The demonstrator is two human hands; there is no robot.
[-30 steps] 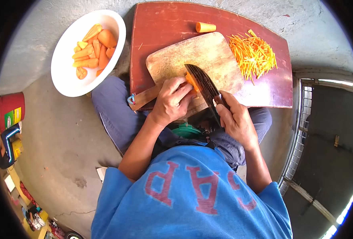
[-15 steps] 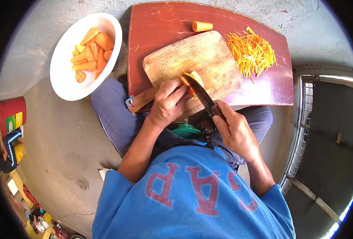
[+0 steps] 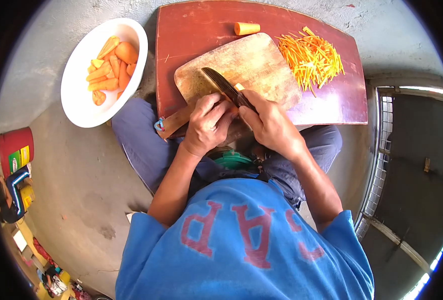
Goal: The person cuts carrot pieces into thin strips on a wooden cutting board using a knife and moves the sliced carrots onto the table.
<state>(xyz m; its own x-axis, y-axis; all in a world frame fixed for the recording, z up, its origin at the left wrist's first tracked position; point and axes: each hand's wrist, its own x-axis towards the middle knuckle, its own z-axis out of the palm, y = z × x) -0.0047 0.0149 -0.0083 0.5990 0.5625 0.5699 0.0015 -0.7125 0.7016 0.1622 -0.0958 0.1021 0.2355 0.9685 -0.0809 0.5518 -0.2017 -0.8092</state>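
My right hand (image 3: 274, 120) is closed round the handle of a dark-bladed knife (image 3: 215, 80), whose tip points to the upper left over the wooden cutting board (image 3: 254, 60). Behind the blade a pale bit of carrot (image 3: 239, 87) shows; the knife and my fingers hide the rest of it. My left hand (image 3: 209, 122) has its fingers curled on the carrot at the board's near edge, beside the blade. To the right of the board lies a heap of carrot strips (image 3: 311, 57). Beyond its far edge rests a short carrot chunk (image 3: 246, 28).
The board lies on a red wooden table (image 3: 191, 25). Left of it stands a white basin (image 3: 76, 95) with several carrot pieces. A green object (image 3: 234, 159) shows between my legs. A red bucket (image 3: 16, 145) is at far left, a dark door (image 3: 411, 165) at right.
The knife has slid forward and to the left across the carrot, with my right hand now close to my left. My left hand stays at the carrot. The whole view has shifted slightly.
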